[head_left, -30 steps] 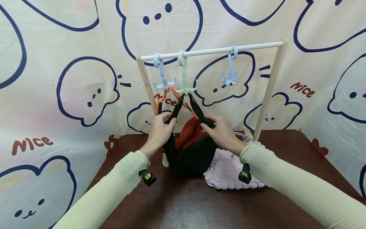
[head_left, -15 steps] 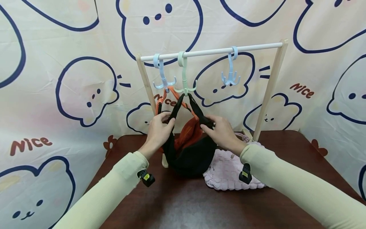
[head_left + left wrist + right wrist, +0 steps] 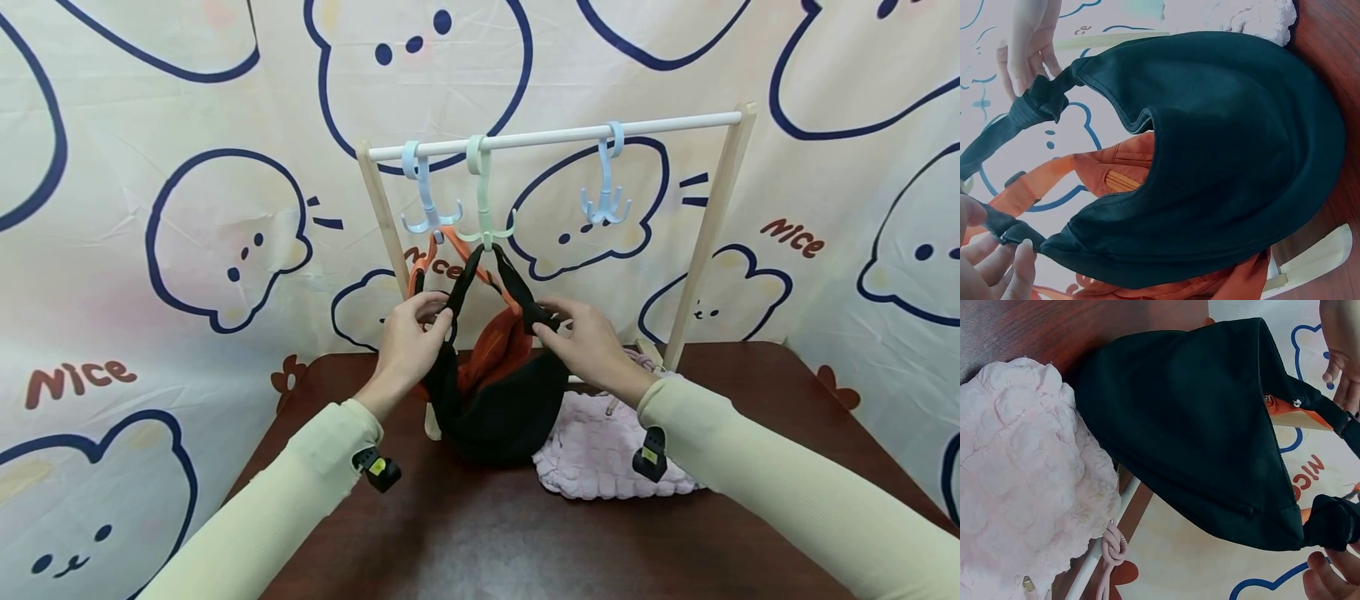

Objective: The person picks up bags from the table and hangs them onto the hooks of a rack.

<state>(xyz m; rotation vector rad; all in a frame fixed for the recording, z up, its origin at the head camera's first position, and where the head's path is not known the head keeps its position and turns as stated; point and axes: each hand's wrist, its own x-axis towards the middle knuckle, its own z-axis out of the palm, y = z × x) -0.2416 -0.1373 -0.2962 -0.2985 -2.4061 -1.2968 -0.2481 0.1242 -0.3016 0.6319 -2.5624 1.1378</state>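
Left hand [image 3: 408, 346], right hand [image 3: 588, 342] parting, black bag [image 3: 510, 417] unmoved

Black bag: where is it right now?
Head view: middle of the frame, below the green hook, in front of the orange bag and just left of the pink bag.

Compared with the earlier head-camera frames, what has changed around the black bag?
The left hand has eased slightly leftward and the right hand slightly rightward. Whether either grip has let go of the black strap is unclear. The black shoulder bag, orange bag, pink quilted bag and green multi-prong hook stayed put.
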